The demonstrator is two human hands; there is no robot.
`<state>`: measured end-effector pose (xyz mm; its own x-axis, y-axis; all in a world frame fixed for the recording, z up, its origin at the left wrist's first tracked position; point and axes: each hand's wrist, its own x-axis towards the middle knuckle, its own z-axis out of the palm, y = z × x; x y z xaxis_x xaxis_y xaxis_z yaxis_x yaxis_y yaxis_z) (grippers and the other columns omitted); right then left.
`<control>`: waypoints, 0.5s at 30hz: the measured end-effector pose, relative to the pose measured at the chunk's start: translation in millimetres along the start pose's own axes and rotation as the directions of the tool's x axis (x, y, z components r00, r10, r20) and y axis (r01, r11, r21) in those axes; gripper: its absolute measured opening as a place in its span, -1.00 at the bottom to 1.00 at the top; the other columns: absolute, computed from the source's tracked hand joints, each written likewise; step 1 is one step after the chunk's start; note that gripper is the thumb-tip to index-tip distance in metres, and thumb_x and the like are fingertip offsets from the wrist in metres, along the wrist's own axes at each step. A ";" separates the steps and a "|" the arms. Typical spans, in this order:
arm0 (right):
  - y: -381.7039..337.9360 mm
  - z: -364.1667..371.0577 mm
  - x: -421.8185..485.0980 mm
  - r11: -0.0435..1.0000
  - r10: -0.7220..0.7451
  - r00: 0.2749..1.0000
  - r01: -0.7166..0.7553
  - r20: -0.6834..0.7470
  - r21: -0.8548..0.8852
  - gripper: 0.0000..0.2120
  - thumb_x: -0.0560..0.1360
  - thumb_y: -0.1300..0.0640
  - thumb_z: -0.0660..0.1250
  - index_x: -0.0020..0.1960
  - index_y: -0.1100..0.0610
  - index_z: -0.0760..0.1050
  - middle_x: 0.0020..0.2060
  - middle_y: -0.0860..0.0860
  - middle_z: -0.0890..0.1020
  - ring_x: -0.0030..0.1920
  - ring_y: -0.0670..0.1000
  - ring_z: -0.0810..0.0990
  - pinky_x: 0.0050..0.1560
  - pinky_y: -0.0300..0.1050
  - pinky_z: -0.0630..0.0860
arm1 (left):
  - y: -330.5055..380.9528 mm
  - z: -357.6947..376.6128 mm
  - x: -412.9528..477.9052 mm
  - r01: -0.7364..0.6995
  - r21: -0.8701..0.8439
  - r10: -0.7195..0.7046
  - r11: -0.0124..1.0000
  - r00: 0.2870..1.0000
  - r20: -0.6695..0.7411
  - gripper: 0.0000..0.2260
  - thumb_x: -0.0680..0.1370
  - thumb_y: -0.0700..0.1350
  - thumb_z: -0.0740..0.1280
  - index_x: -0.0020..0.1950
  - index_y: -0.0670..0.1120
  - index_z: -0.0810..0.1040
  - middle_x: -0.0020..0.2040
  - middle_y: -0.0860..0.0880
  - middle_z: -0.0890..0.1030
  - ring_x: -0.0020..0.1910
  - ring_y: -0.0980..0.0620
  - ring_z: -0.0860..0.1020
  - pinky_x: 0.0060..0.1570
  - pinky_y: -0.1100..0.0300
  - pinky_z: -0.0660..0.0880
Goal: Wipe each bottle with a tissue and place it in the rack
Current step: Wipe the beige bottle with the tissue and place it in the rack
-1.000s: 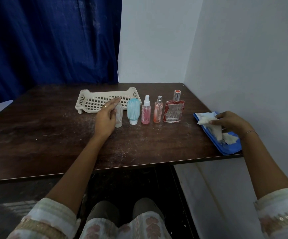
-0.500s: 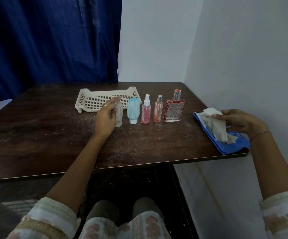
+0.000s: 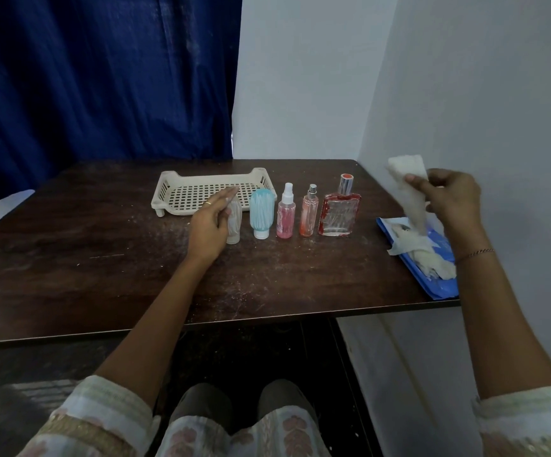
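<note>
The tissue (image 3: 409,189) is at the far right, above the table edge and close to the wall. The right hand (image 3: 452,199) pinches its upper part between thumb and curled fingers. Its lower end trails down to the blue tissue pack (image 3: 439,282), where more sheets lie bunched; whether it has come free of them cannot be told.

Change noted: a second ago this hand was low on the pack with the sheet barely lifted. It has since risen and drawn the sheet out to most of its length.

The left hand (image 3: 209,225) has not moved. It holds the clouded white bottle (image 3: 234,222), the leftmost of the row, with the thumb on the near side and the forefinger stretched up past the top. The other fingers are hidden behind it. The bottle stands upright on the table (image 3: 69,258).

To its right stand, in order, the pale blue bottle (image 3: 261,212), the pink spray bottle (image 3: 286,216), the slim orange spray bottle (image 3: 309,212) and the square perfume bottle (image 3: 339,212), all upright and close together.

The rack (image 3: 168,192) sits just behind the left end of the row. None of the five bottles is in it.

Assessment: the task is at its opening step. With the wiping sheet nearly secured and the first bottle already in hand, the likely next move is to bring the two together. A second sheet may drag out with the first.
</note>
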<state>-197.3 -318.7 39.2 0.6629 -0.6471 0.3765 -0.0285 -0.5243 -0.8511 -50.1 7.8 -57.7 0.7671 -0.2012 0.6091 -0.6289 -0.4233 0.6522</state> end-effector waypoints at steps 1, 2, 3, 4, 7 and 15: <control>-5.4 8.3 -6.0 0.995 0.010 0.998 -0.016 0.068 0.093 -0.69 0.44 0.09 0.42 0.10 0.25 0.57 -0.11 0.12 0.64 -0.24 0.00 0.60 -0.36 -0.27 0.55 | 0.3 -1.3 0.2 0.005 -0.007 -0.005 1.000 1.000 0.004 -0.59 0.57 -0.37 0.18 0.38 -0.07 0.43 0.38 -0.03 0.44 0.32 0.18 0.34 0.25 0.57 0.18; -9.3 16.9 -11.4 0.985 0.019 0.990 -0.043 0.137 0.169 -0.70 0.45 0.15 0.41 0.12 0.27 0.56 -0.09 0.13 0.64 -0.23 0.00 0.62 -0.35 -0.28 0.55 | 0.5 -2.3 0.1 0.006 -0.010 -0.005 1.000 1.000 0.010 -0.59 0.57 -0.37 0.19 0.38 -0.08 0.43 0.38 -0.04 0.44 0.31 0.19 0.33 0.22 0.61 0.16; -13.9 25.7 -18.3 0.975 0.023 0.979 -0.066 0.201 0.211 -0.71 0.45 0.19 0.39 0.13 0.29 0.55 -0.07 0.15 0.64 -0.20 0.01 0.64 -0.27 -0.25 0.58 | 0.5 -3.6 -0.3 0.004 -0.011 -0.003 1.000 1.000 0.015 -0.59 0.57 -0.37 0.19 0.38 -0.08 0.43 0.38 -0.04 0.44 0.32 0.20 0.33 0.22 0.63 0.15; -18.3 35.2 -25.3 0.964 0.022 0.968 -0.086 0.248 0.253 -0.72 0.45 0.24 0.38 0.13 0.31 0.54 -0.06 0.15 0.65 -0.17 0.02 0.64 -0.20 -0.22 0.59 | 0.4 -5.0 -0.8 0.003 -0.011 -0.002 1.000 1.000 0.018 -0.59 0.57 -0.37 0.20 0.38 -0.08 0.43 0.38 -0.04 0.44 0.32 0.20 0.32 0.23 0.61 0.15; -28.4 65.8 -45.3 0.901 -0.014 0.945 -0.130 0.327 0.414 -0.76 0.44 0.37 0.36 0.10 0.38 0.53 -0.25 0.01 0.69 -0.27 -0.06 0.63 -0.23 -0.31 0.58 | 0.9 -11.9 -3.5 0.022 -0.033 -0.022 0.999 1.000 -0.003 -0.61 0.57 -0.34 0.21 0.37 -0.08 0.45 0.37 -0.03 0.45 0.33 0.20 0.34 0.27 0.52 0.19; -49.3 130.3 -85.4 0.867 -0.061 0.879 -0.187 0.472 0.461 -0.83 0.50 0.30 0.30 0.04 0.17 0.60 -0.14 0.10 0.66 -0.34 -0.02 0.64 -0.43 -0.17 0.59 | 7.6 -33.0 -13.8 0.100 -0.180 -0.105 0.979 0.994 -0.018 -0.67 0.58 -0.28 0.24 0.34 -0.09 0.47 0.36 -0.03 0.47 0.32 0.16 0.38 0.32 0.26 0.35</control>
<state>-155.0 -165.5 1.4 0.9380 -0.2756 0.2104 0.1963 -0.0780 -0.9774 -69.7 36.5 -46.3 0.8264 -0.1394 0.5456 -0.5616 -0.2753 0.7803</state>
